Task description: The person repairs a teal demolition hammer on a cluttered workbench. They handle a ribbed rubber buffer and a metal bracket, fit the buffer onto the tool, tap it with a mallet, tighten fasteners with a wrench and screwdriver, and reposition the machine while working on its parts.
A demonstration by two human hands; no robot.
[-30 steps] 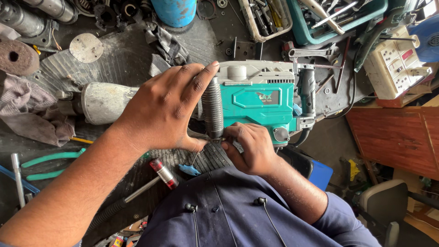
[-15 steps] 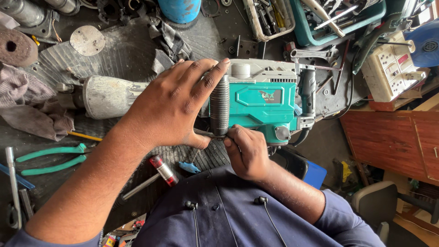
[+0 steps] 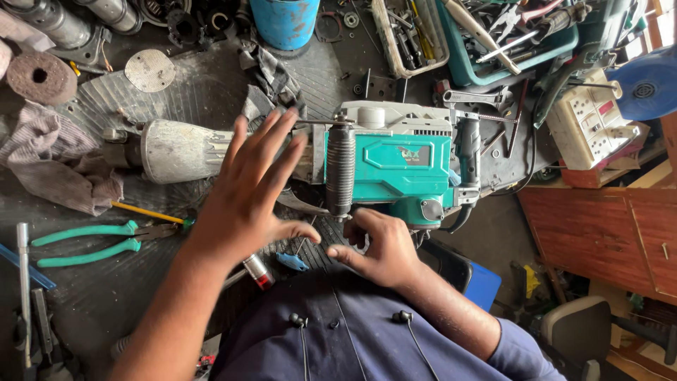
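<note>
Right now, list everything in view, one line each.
hammer drill: one, teal and grey, lying across the bench centre
side handle: one, black ribbed, on the drill
pliers: one, green handles, bench left
blue can: one, top centre
grinding wheel: one, brown, top left
mesh disc: one, grey, upper left
rag: one, grey, left
tool trays: two, cream and teal, top right
socket board: one, cream, right
cabinet: one, red-brown, right
left hand: open, fingers spread over the drill's front
right hand: at the drill's near edge, grip unclear
</note>
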